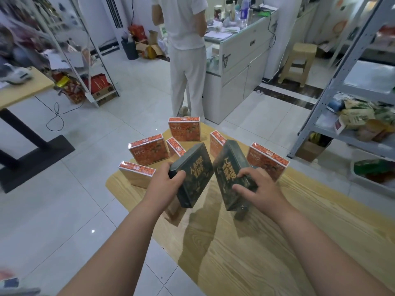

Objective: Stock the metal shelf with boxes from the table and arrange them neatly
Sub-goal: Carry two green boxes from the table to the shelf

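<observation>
Table scene, viewed from above.

- Left hand (164, 180): clenched on the left edge of a dark green box (193, 178); fingers are curled over onto its printed face. The box is held tilted, its top leaning right.
- Right hand (260, 189): a second dark green box (230, 176) is grasped, with fingers spread across its printed face and right edge. This box is tilted the other way, its top leaning left. The two dark boxes are held side by side, close at the top and apart at the bottom. Whether their lower ends touch the tabletop cannot be told.
- Wooden table (267, 253): both dark boxes are held over its far half. Six orange boxes stand upright in an arc beyond them. The far orange box (184, 129) is seen at the table's far edge, the left orange box (148, 151) beyond the left hand, and the right orange box (267, 161) just beyond the right hand.
- Metal shelf (333, 99): stands at right, well apart from the table; packets are seen on its tiers.
- A person in white (186, 50) stands beyond the table at a white counter (241, 58).
</observation>
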A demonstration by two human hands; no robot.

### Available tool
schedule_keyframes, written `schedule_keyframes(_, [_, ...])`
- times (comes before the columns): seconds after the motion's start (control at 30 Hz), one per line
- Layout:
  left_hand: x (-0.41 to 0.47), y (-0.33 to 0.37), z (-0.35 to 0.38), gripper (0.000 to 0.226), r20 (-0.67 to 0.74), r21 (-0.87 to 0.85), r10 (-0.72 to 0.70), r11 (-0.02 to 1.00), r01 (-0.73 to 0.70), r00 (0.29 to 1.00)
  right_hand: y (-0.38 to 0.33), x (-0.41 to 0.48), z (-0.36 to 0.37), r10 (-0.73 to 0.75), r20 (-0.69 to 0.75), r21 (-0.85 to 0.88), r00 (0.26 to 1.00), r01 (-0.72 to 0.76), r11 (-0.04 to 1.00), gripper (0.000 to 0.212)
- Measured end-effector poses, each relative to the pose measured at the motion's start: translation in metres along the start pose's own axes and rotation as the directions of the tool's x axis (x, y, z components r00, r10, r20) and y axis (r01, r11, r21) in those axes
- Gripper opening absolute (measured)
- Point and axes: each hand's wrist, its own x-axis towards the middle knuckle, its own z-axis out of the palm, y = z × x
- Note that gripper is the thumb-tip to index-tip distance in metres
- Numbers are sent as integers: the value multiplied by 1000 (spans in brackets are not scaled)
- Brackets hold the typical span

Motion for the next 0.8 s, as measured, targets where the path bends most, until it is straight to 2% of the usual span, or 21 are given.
schedule_keyframes(0.1, [1, 0, -33, 24, -94, -43, 29, 999, -34, 995, -20, 14, -4, -5, -95, 130, 995, 17, 991, 35])
schedule_keyframes(0.2, [-1, -14, -77, 26, -224, -149, 6, 988, -40, 975, -47, 36, -4, -41, -92, 226, 995, 61, 972, 45])
schedule_keyframes(0.27, [-8, -29, -108, 25, -311, -151, -24, 988, -24, 950, -67, 54, 5, -43, -60, 330, 997, 61, 942, 43])
schedule_keyframes(0.37, [-29, -55, -150, 24, -429, -188, -97, 982, 17, 898, -99, 79, 33, -105, -28, 355, 994, 108, 929, 31])
schedule_keyframes(0.5, [-79, -93, -202, 27, -599, -303, -240, 951, 61, 764, -155, 100, 86, -172, 107, 455, 979, 106, 884, 27])
schedule_keyframes(0.6, [-129, -118, -240, 30, -709, -353, -339, 930, 104, 618, -204, 103, 135, -240, 204, 520, 949, 103, 848, 26])
schedule_keyframes(0.7, [-189, -143, -278, 29, -744, -449, -426, 889, 87, 515, -257, 91, 189, -318, 290, 539, 903, 120, 834, 26])
schedule_keyframes(0.8, [-252, -166, -311, 29, -798, -454, -449, 887, 90, 403, -316, 63, 242, -377, 366, 560, 851, 122, 820, 26])
